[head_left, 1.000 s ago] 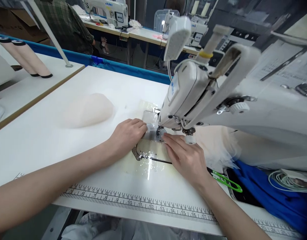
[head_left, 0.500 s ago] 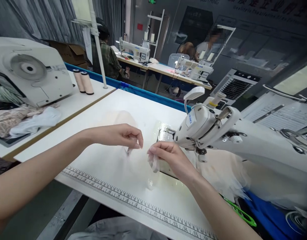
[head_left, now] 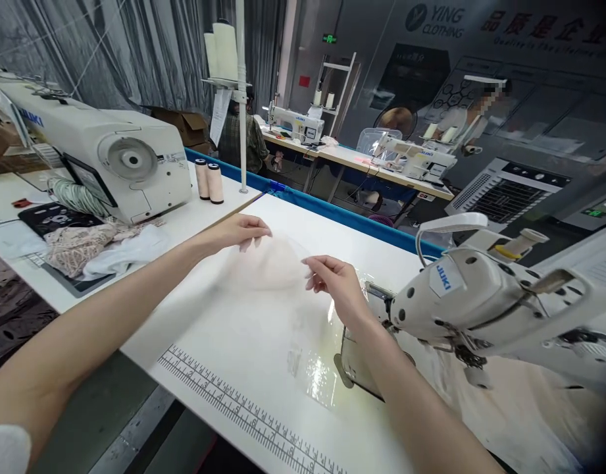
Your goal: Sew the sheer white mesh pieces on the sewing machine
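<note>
Evidently the sheer cloth (head_left: 270, 263) is held by its edge: the left hand (head_left: 246, 232) pinches it at the far side, and the right hand (head_left: 332, 280) has thumb and finger closed at its right end. Setting each grip apart like this probably keeps such limp stuff spread, not bunched. It lies between the hands, over the table (head_left: 228, 322) and left of the machine (head_left: 431, 293), where the arms have room away from the needle. Being nearly see-through on white, its lower edge is hard to trace. The ruler (head_left: 246, 416) follows the near edge, presumably for easy reading.
</note>
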A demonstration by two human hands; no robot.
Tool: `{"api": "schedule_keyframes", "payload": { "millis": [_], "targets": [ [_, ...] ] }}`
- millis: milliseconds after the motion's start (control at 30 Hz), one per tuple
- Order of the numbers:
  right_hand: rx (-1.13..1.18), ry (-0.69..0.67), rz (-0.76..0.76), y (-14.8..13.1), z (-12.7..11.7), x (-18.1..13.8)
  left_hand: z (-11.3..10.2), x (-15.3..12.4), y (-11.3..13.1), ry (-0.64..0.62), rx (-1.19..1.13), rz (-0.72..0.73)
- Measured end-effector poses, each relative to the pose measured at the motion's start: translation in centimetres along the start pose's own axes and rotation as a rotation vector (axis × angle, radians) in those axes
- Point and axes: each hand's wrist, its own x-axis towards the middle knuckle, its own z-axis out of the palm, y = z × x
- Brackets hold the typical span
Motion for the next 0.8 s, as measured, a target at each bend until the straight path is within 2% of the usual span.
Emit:
{"api": "schedule_keyframes", "payload": {
  "millis": [100, 233, 367, 567, 800],
  "targets": [
    [-0.072, 0.036, 0.010, 1.9, 0.4, 3.3, 0.4, 3.4, -1.7, 0.056, 0.085, -0.007],
    [-0.222, 0.081, 0.009, 3.7, 0.6, 5.3, 1.4, 4.8, -3.8, 0.159, 0.236, -0.020],
    [-0.409, 0.090, -0.011, 3.9, 0.8, 5.4, 1.5, 4.7, -4.0, 0.229, 0.361, -0.084],
    [-0.602, 0.090, -0.003, 3.6, 1.4, 5.3, 0.4, 3.8, -3.1, 0.173, 0.435, -0.211],
    [-0.769, 0.121, -0.003, 3.2, 1.9, 5.1, 2.6, 1.4, -3.7, 0.404, 0.535, -0.145]
  ]
}}
